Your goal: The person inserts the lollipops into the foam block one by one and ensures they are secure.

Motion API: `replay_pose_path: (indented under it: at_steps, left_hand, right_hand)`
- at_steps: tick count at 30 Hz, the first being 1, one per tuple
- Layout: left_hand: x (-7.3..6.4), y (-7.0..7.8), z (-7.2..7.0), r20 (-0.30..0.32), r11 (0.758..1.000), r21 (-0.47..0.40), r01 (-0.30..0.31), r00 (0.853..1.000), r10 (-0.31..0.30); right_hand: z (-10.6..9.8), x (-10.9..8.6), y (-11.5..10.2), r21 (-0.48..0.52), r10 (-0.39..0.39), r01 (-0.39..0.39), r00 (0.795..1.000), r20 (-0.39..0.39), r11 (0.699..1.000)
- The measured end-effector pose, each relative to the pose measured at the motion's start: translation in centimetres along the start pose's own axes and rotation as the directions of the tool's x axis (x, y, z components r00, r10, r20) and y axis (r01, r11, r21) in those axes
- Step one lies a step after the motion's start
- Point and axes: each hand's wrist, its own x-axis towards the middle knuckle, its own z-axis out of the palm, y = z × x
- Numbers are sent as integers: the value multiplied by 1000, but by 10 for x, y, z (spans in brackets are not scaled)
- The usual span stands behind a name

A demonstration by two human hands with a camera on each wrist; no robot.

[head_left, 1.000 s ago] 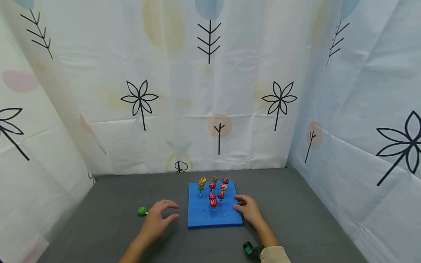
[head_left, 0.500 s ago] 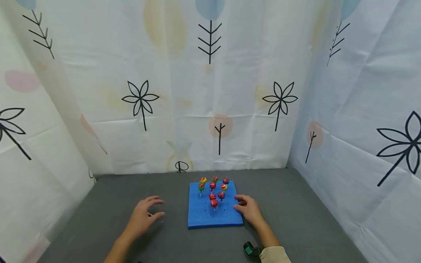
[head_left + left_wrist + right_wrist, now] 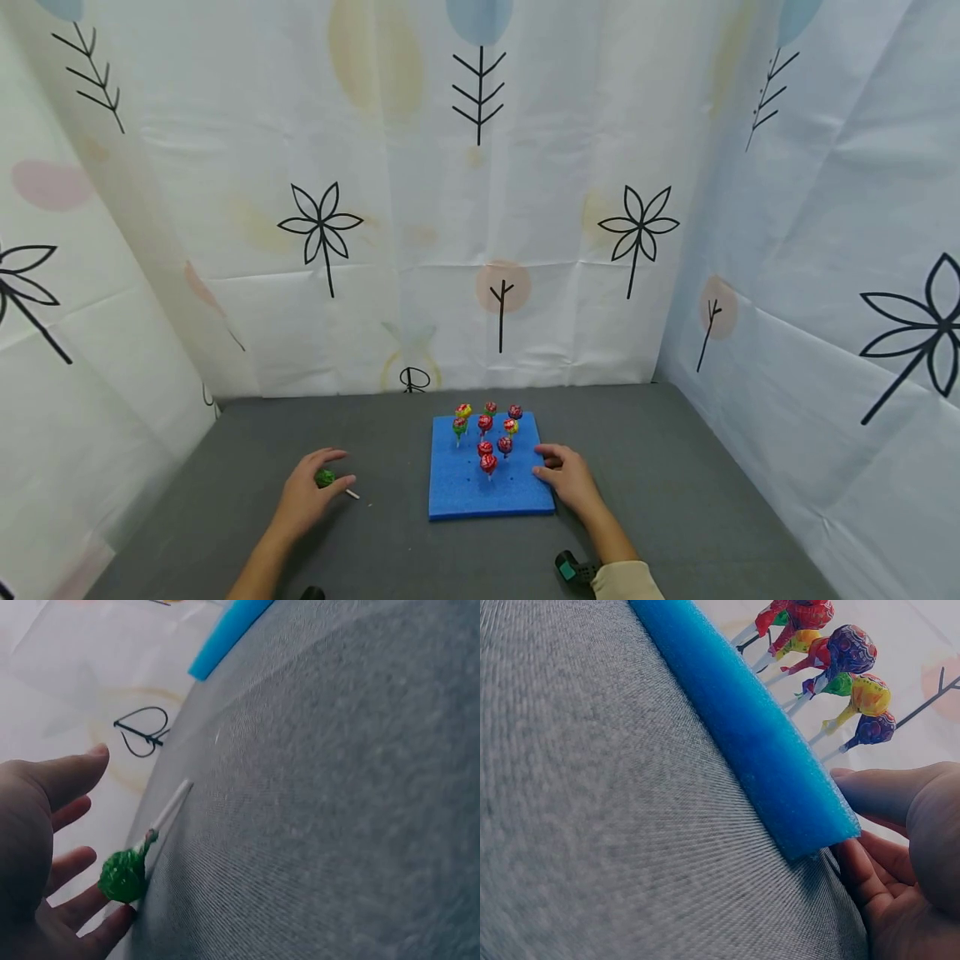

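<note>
A green-wrapped lollipop (image 3: 325,478) lies on the grey table to the left, its white stick pointing right. My left hand (image 3: 303,493) is around it, thumb and fingers spread apart; in the left wrist view the lollipop (image 3: 124,875) sits beside the fingers, with the thumb well clear of it. On the right, my right hand (image 3: 572,481) holds the right edge of a blue foam board (image 3: 457,498). In the right wrist view the thumb lies at the board's (image 3: 757,750) upper edge and fingers at its lower corner. Several wrapped lollipops (image 3: 485,423) stand upright in the board.
A black device with a green patch (image 3: 567,568) is by the right wrist, and a dark object (image 3: 312,592) shows at the bottom edge. Small holes dot the board's front part. White printed curtains (image 3: 525,208) stand behind the table and at both sides.
My left hand has moved left, away from the board, to the green lollipop, whose stick now points more toward the front right. The right hand and the board have stayed in place.
</note>
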Motion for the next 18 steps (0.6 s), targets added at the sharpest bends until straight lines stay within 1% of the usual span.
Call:
replay_pose_path:
  at_steps: [2, 7, 10, 14, 18]
  left_hand:
    - [1, -4, 0, 14, 999, 10, 46, 999, -46]
    - [3, -9, -2, 31, 992, 34, 119, 992, -120]
    - [5, -9, -4, 26, 988, 55, 143, 989, -144]
    - [6, -11, -7, 7, 984, 87, 157, 987, -158]
    - [6, -12, -8, -4, 981, 88, 175, 984, -176]
  right_hand:
    - [0, 0, 0, 0, 0, 0, 1000, 0, 1000]
    - [-1, -1, 0, -3, -2, 2, 1000, 1, 1000]
    - [-1, 0, 0, -5, -5, 5, 1000, -1, 1000]
    - [-1, 0, 1, -6, -17, 17, 1000, -3, 1000]
    - [-1, 0, 1, -2, -19, 19, 1000, -6, 1000]
